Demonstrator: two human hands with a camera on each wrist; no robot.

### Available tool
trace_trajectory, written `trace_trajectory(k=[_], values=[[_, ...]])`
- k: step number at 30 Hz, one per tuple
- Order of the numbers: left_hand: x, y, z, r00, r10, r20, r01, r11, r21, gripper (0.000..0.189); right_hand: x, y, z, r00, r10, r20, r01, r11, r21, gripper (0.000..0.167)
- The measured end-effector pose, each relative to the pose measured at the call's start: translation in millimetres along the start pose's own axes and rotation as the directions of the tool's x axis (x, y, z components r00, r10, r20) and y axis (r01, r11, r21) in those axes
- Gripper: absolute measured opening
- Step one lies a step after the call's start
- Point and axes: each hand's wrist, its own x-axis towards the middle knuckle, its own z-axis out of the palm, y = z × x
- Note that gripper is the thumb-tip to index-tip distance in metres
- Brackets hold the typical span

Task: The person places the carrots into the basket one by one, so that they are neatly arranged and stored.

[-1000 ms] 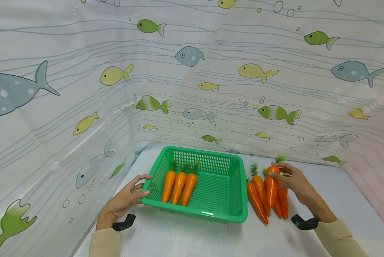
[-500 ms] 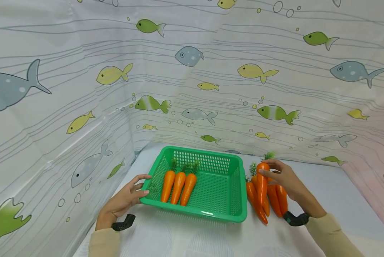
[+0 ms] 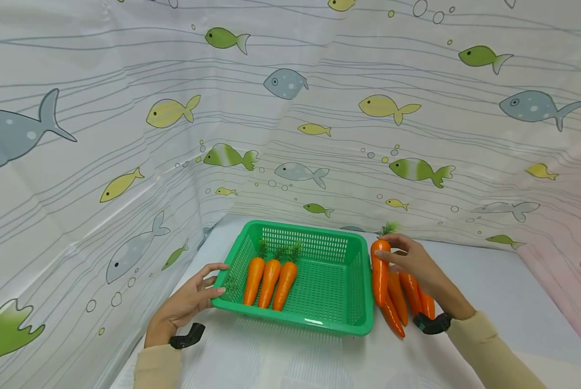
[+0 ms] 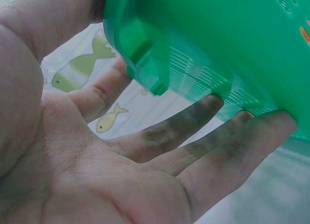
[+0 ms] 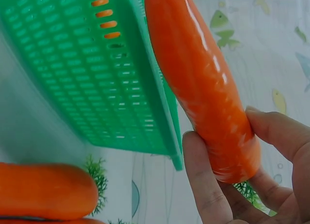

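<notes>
A carrot (image 3: 380, 273) with a green leafy top hangs tip-down from my right hand (image 3: 416, 267), pinched near its thick end beside the basket's right wall. In the right wrist view, thumb and fingers grip that carrot (image 5: 203, 88) at its leafy end. My left hand (image 3: 190, 297) holds the left end of the green plastic basket (image 3: 295, 319), thumb by the rim. The left wrist view shows the fingers (image 4: 179, 132) reaching under and against the basket's outside. Inside the basket, three carrots (image 3: 271, 283) lie side by side at the left.
Several more carrots (image 3: 398, 302) lie on the white tabletop (image 3: 504, 292) just right of the basket, partly hidden by the right hand and the held carrot. A fish-patterned sheet (image 3: 319, 81) stands behind and at the sides.
My right hand has carried its carrot leftward, from over the carrots on the table to the basket's right rim. The left hand and basket have stayed nearly still.
</notes>
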Motion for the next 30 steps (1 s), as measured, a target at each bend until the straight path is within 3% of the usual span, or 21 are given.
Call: trace_trajectory(k=[9,15,30], values=[[-1.3,-2.2,-0.7,1.000,0.012,0.022,-0.012,1.000,0.007,0.064,10.0,-4.3,16.0,0.998,-0.039,0.047,0.036,0.997,0.070,0.059],[-0.4,-1.8,0.3,1.000,0.018,0.017,-0.018,1.000,0.011,0.064,14.3,-8.2,29.7,0.996,-0.053,0.066,0.049,0.997,0.062,0.058],[-1.6,-0.5,2.5,1.000,0.008,0.004,-0.008,1.000,0.029,0.064,32.2,-16.7,57.5,0.990,-0.047,0.129,0.030,0.991,0.129,0.056]])
